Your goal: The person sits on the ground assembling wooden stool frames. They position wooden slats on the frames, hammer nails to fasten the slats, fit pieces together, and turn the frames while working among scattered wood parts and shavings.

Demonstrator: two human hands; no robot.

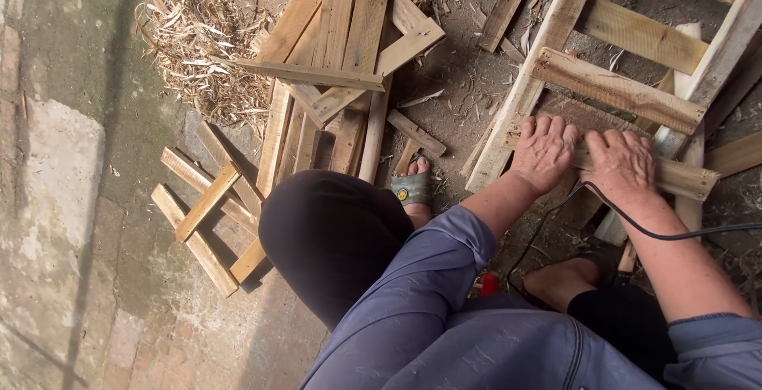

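Weathered pale wooden slat [683,177] lies across the far right pallet frame [556,29], and both the left hand [544,148] and right hand [624,164] press flat on it, fingers spread. Holding it well likely means even downward weight, clear of the black cable [635,227].

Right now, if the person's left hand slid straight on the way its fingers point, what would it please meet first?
The left hand, flat on a pale wooden slat, points up-frame. It would probably first meet the next pale wooden crosspiece of the frame, though depth is unclear.
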